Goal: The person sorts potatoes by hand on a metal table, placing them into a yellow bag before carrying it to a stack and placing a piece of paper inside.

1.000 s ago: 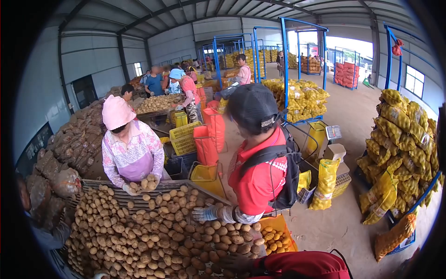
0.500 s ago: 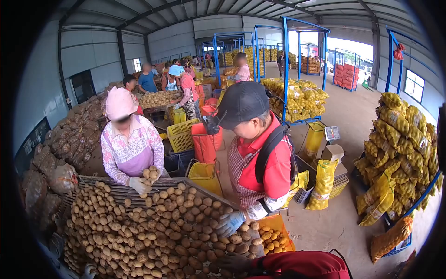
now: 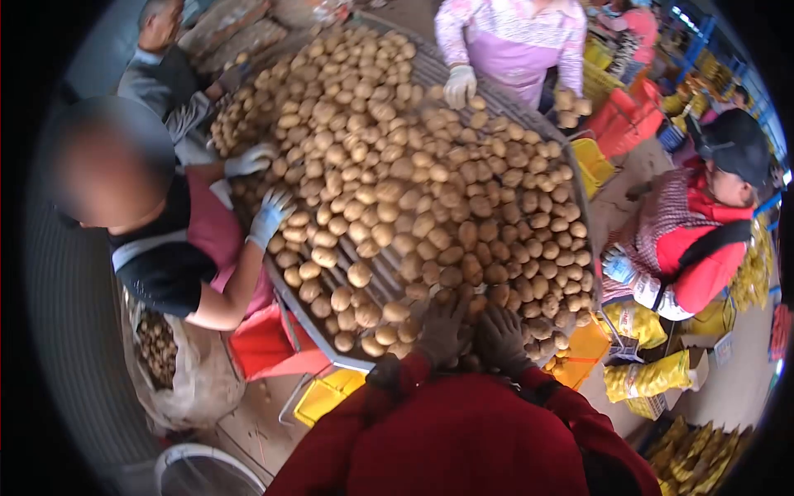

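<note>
Both of my hands wear dark gloves and reach from red sleeves to the near edge of a slatted table (image 3: 385, 277) heaped with potatoes (image 3: 372, 157). My left hand (image 3: 445, 331) rests on potatoes with its fingers spread forward. Close beside it on the right, my right hand (image 3: 501, 337) lies over more potatoes, fingers spread too. The two hands are a small gap apart. Whether potatoes sit under the palms is hidden.
Co-workers stand around the table: one in a pink apron (image 3: 211, 231) at left, one in grey (image 3: 153, 83) behind, one in purple (image 3: 513, 50) opposite, one in red (image 3: 695, 240) at right. Crates (image 3: 331, 395) and a sack (image 3: 190, 364) stand below.
The view has swung down and left onto the table. Both my hands and the left-side co-workers now show. The co-worker in red has drawn a gloved hand back from the potatoes.
</note>
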{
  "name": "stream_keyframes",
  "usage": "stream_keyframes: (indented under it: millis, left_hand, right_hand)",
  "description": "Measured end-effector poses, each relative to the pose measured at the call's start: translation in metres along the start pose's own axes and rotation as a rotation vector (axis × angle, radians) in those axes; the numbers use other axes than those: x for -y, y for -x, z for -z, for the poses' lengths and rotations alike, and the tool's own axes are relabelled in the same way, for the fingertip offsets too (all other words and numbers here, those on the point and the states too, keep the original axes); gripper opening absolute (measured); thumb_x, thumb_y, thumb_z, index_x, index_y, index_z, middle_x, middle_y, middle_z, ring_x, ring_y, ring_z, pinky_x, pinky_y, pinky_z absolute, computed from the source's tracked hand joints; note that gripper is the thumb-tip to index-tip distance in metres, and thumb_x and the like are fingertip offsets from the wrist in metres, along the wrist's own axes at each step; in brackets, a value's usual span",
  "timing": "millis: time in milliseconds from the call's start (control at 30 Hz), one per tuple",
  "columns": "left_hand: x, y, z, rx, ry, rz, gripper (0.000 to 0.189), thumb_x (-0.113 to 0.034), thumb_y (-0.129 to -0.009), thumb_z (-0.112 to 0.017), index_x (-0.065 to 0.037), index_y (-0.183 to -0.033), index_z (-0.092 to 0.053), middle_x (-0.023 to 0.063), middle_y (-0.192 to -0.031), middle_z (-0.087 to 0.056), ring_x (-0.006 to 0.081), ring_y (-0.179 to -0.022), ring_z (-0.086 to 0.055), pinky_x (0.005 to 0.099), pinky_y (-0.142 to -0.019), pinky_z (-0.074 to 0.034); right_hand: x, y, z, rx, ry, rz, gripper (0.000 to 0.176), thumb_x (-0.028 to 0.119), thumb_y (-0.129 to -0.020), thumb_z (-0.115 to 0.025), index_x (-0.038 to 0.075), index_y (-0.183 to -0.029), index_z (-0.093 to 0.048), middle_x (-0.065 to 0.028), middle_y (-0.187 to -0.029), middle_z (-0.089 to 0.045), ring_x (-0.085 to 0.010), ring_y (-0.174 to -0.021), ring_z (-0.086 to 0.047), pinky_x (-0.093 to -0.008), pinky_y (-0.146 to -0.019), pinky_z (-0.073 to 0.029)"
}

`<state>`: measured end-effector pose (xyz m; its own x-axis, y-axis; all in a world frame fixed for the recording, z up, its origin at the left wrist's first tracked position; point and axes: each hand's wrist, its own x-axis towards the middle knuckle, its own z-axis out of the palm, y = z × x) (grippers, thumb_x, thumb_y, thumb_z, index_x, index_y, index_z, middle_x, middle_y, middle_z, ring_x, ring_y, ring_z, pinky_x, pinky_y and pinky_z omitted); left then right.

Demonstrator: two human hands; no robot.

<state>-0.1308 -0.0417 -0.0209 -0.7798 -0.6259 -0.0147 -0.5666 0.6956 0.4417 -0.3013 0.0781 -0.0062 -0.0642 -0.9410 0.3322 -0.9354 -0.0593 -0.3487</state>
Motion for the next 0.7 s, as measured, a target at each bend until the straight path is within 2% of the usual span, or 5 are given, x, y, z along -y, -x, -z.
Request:
stream_keyframes:
  millis: [200,333,467,567,700]
  left_hand:
    - [0.086,0.023,0.066,0.082,0.022,-0.252,0.038,-0.028,-0.094,-0.063,-0.01,-0.128,-0.065,0.013,-0.141,-0.06,0.0326,-0.129,-0.057,0.0509,-0.108,-0.045]
    - [0.115,-0.01,0.152,-0.149,0.056,0.466,0.018,-0.019,-0.096,-0.059,-0.011,-0.109,-0.068,0.0166,-0.114,-0.071,0.0411,-0.102,-0.067,0.0534,-0.088,-0.053]
    - [0.185,-0.079,0.165,-0.282,0.046,0.653,0.036,-0.036,-0.097,-0.059,-0.008,-0.12,-0.061,0.0246,-0.107,-0.069,0.0465,-0.104,-0.066,0.0557,-0.09,-0.052]
    - [0.199,-0.128,0.164,-0.175,0.058,0.705,0.08,-0.063,-0.086,-0.067,-0.003,-0.137,-0.048,0.0374,-0.124,-0.061,0.0498,-0.109,-0.064,0.0527,-0.096,-0.052]
    - [0.167,-0.142,0.147,-0.156,-0.05,0.776,0.108,-0.065,-0.084,-0.07,0.013,-0.147,-0.031,0.0317,-0.136,-0.054,0.0466,-0.122,-0.059,0.0494,-0.101,-0.05]
  right_hand:
    - [0.009,-0.001,-0.006,0.069,-0.019,-0.143,0.047,0.024,-0.094,-0.065,0.005,-0.136,-0.056,-0.0166,-0.141,-0.059,-0.0347,-0.132,-0.055,-0.0529,-0.115,-0.036]
    - [0.015,-0.015,-0.002,0.067,-0.046,-0.19,0.044,0.022,-0.095,-0.064,0.004,-0.135,-0.057,-0.0164,-0.136,-0.062,-0.0333,-0.13,-0.057,-0.0515,-0.115,-0.036]
    - [0.004,-0.007,-0.013,0.083,-0.067,-0.185,0.046,0.023,-0.094,-0.064,0.004,-0.135,-0.057,-0.0171,-0.138,-0.061,-0.0343,-0.13,-0.057,-0.0515,-0.114,-0.037]
    - [0.002,-0.011,-0.007,0.137,-0.089,-0.204,0.048,0.024,-0.094,-0.064,0.004,-0.137,-0.055,-0.017,-0.14,-0.06,-0.0348,-0.131,-0.056,-0.0517,-0.114,-0.037]
    - [0.003,-0.01,0.001,0.175,-0.103,-0.222,0.05,0.025,-0.094,-0.063,0.004,-0.138,-0.054,-0.0171,-0.142,-0.058,-0.0352,-0.132,-0.054,-0.0519,-0.114,-0.036]
